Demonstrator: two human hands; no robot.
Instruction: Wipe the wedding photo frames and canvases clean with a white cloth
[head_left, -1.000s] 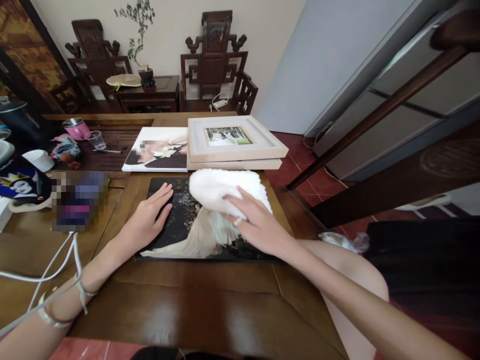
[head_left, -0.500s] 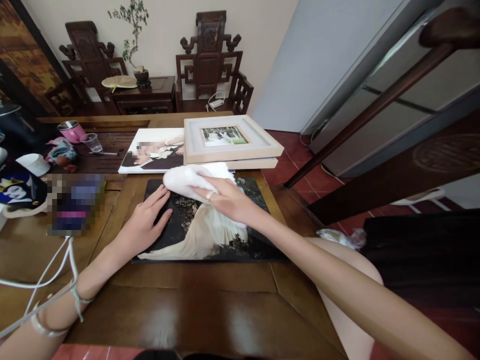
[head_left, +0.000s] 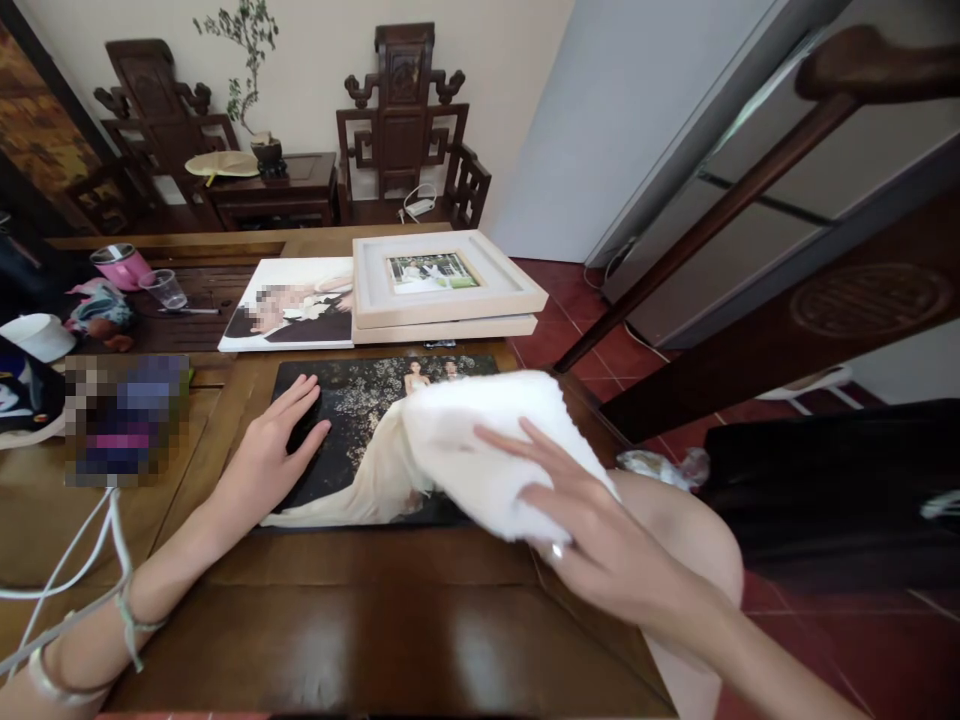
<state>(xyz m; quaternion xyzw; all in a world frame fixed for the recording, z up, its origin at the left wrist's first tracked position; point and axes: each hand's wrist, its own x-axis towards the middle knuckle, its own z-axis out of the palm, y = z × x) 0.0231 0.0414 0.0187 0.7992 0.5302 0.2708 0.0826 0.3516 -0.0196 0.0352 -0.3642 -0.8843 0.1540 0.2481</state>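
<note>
A dark wedding photo panel [head_left: 352, 430] lies flat on the wooden table, its long pale gown trailing to the lower left. My left hand [head_left: 274, 450] rests open on the panel's left edge, fingers stretched out. Over the right part of the panel, my right hand [head_left: 592, 530], with a ring on one finger, grips a fluffy white cloth [head_left: 487, 420]. Some fingers lie across the cloth's top; the thumb side is partly hidden. The panel's right side is covered by the cloth and hand.
Behind the panel sit stacked pale wooden frames [head_left: 450, 315] and a white-edged photo [head_left: 296, 325]. Left are a phone-like device [head_left: 124, 430] with white cables, a pink mug [head_left: 120, 268] and a clear cup [head_left: 166, 290]. A dark wooden chair [head_left: 750, 350] stands right.
My right hand has swept the cloth from the panel's upper middle to its right side, nearer me, uncovering two figures in the picture. My left hand stays on the left edge.
</note>
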